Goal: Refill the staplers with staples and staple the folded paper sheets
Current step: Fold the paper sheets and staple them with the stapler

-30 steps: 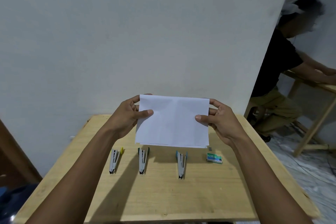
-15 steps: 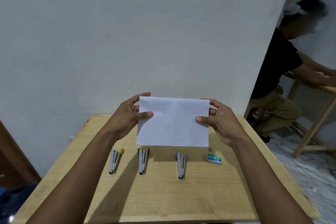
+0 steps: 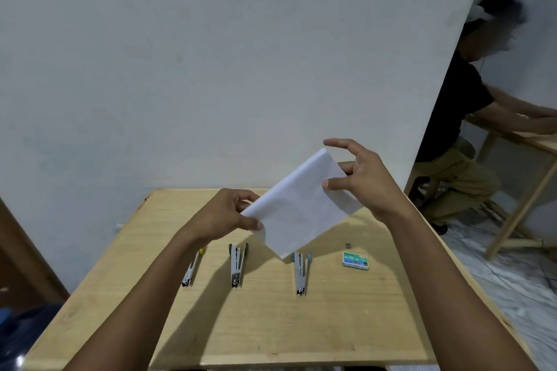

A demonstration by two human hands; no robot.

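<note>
Folded white paper sheets point(image 3: 297, 208) hang tilted above the wooden table point(image 3: 271, 325), the upper corner to the right. My left hand point(image 3: 224, 215) pinches the lower left corner. My right hand point(image 3: 358, 178) pinches the upper right edge between thumb and fingers, with the index finger raised free. Three staplers lie in a row below: one with a yellow end point(image 3: 190, 271), a middle one point(image 3: 238, 265) and a right one point(image 3: 301, 274). A green staple box point(image 3: 355, 260) lies to their right, with a small strip of staples point(image 3: 348, 245) just behind it.
A white wall stands right behind the table. At the right a seated person point(image 3: 452, 135) leans on another wooden table point(image 3: 530, 141). A dark blue object point(image 3: 18, 337) sits at the lower left, off the table.
The paper was held level by both hands; now it is turned counter-clockwise, my right hand higher and my left hand lower. The staplers and box have not moved.
</note>
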